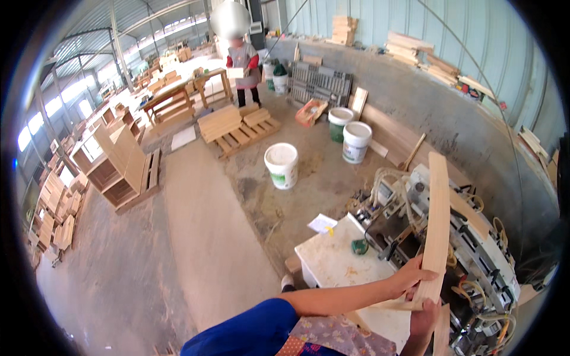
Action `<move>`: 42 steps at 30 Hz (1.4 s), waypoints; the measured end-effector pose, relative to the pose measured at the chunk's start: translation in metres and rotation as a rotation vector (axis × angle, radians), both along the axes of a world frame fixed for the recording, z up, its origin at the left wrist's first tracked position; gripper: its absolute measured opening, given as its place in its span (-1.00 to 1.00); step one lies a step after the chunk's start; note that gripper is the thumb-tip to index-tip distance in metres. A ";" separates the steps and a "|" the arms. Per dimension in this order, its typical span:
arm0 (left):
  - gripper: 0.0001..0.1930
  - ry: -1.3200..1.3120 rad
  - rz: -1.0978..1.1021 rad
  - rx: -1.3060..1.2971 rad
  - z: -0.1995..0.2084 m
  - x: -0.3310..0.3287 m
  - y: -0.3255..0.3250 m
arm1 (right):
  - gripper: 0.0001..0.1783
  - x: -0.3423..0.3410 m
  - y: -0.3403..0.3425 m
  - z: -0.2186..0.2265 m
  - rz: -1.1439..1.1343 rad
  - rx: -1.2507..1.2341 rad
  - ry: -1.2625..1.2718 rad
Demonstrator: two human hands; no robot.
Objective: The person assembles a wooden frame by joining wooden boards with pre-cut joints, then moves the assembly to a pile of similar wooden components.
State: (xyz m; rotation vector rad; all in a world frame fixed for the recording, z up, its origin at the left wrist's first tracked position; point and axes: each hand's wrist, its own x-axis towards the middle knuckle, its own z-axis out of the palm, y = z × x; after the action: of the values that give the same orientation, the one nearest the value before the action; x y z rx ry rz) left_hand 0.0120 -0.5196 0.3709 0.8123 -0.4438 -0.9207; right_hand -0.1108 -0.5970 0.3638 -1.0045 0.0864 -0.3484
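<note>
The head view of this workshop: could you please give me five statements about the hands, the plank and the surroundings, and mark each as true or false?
1. The left hand grips the long pale wooden plank. True.
2. The right hand is away from the plank. False: it holds the plank's lower end.
3. The small green object lies on the floor. False: it lies on the white-topped table.
4. The co-worker in the background has red sleeves. True.
5. The low wooden pallet carries buckets. False: flat pale wooden boards lie on it.
</note>
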 end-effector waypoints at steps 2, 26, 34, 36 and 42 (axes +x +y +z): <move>-0.49 0.089 -0.116 -0.060 0.010 0.015 0.000 | -0.45 -0.004 -0.014 -0.010 -0.054 -0.021 0.033; -0.42 -0.247 0.056 -0.070 0.037 0.029 0.074 | -0.38 -0.005 -0.011 0.008 -0.237 -0.075 0.033; -0.59 0.088 0.230 -0.161 0.051 0.029 0.060 | -0.26 0.002 -0.015 0.051 -0.438 -0.539 -0.061; -0.63 0.080 0.228 -0.168 0.051 0.025 0.063 | -0.31 0.006 -0.012 0.056 -0.543 -0.605 -0.070; -0.61 0.019 0.265 -0.145 0.056 0.013 0.067 | -0.52 0.011 -0.001 0.069 -0.586 -0.645 -0.045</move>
State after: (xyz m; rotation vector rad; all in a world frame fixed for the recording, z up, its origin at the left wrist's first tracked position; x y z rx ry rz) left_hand 0.0253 -0.4526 0.4269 0.7092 -0.3716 -0.6428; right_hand -0.1002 -0.5985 0.4324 -1.6036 0.2393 -0.9758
